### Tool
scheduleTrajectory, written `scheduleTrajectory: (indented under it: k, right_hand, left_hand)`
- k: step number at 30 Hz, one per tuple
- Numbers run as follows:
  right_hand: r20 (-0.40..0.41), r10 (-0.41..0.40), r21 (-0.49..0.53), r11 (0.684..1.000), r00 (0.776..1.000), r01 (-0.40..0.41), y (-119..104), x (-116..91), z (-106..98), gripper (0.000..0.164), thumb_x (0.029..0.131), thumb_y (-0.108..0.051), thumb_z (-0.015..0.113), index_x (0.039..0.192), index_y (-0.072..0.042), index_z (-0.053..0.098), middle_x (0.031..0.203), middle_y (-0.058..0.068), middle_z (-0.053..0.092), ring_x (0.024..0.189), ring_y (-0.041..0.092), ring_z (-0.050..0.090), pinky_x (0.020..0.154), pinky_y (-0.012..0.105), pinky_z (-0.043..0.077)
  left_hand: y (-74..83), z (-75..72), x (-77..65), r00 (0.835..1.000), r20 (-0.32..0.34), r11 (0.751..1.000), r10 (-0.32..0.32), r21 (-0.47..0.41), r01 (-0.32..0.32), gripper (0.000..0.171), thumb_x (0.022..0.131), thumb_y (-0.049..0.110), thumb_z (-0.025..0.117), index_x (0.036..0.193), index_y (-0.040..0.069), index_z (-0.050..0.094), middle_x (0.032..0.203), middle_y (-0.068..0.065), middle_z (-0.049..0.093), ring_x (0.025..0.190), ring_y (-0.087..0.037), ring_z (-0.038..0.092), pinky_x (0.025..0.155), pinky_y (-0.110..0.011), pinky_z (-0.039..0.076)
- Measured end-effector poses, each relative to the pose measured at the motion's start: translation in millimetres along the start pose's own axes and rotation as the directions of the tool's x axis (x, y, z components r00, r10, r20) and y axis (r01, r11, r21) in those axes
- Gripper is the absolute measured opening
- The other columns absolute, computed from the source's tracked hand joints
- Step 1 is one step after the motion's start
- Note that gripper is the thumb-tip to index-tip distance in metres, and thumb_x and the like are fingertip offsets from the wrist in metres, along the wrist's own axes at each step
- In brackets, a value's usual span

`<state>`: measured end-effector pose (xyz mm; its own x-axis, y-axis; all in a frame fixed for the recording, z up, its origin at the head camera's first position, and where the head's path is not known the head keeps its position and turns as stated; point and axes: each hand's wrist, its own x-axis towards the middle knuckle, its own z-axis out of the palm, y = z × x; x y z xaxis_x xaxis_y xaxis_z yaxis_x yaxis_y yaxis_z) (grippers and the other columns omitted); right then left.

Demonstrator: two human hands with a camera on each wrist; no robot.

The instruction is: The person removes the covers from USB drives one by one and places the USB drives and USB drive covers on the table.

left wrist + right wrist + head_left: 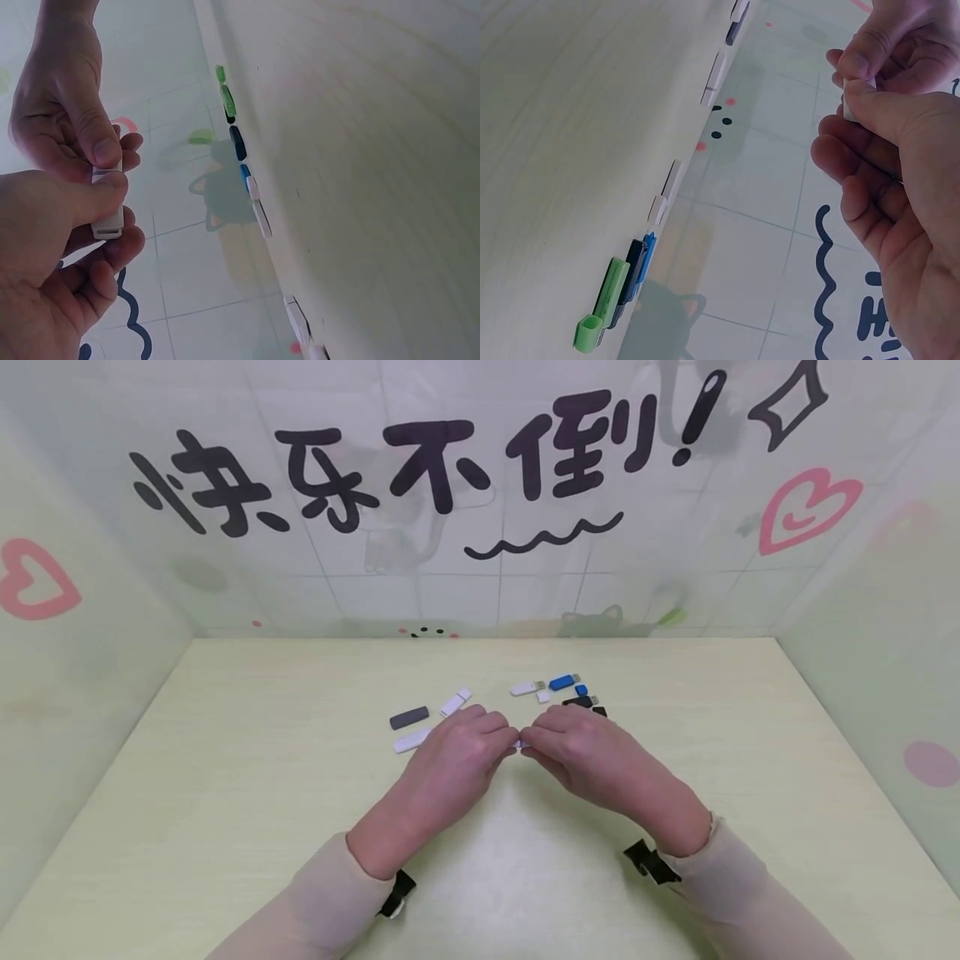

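Note:
Both hands meet above the middle of the table, pinching one white USB stick (109, 227) between them. My left hand (457, 764) grips one end with thumb and fingers. My right hand (603, 756) pinches the other end, its fingertips close against the left ones. Fingers cover most of the stick, so whether its cap is fully on cannot be seen. Beyond the left hand lie a grey USB stick (409, 718), a white capped one (456, 702) and another white one (412, 741), partly hidden by that hand.
Beyond the right hand lie uncapped sticks: white (527, 688), blue (562, 682) and black (577, 702), with a white cap (543, 697) and a blue cap (581, 691) beside them. A green stick (611, 289) and green cap (589, 332) show in the right wrist view. Printed walls enclose the table.

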<state>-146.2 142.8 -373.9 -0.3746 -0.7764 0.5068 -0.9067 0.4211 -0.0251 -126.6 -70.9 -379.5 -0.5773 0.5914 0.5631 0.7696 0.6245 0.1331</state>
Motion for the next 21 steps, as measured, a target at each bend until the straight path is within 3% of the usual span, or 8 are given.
scheduleTrajectory:
  k: [21]
  right_hand:
    - [0.012,0.004,0.006,1.0,1.0,-0.004,1.2,1.3,-1.0,0.015,0.085,-0.01,0.077,0.098,-0.006,0.07,0.081,-0.003,0.06,0.073,0.011,0.056,0.07,0.021,0.049]
  left_hand:
    - [-3.8,-3.1,1.3,1.0,0.018,1.0,0.02,0.017,-0.02,0.008,0.087,0.003,0.074,0.092,0.008,0.076,0.082,0.004,0.065,0.072,-0.012,0.049,0.066,-0.019,0.043]
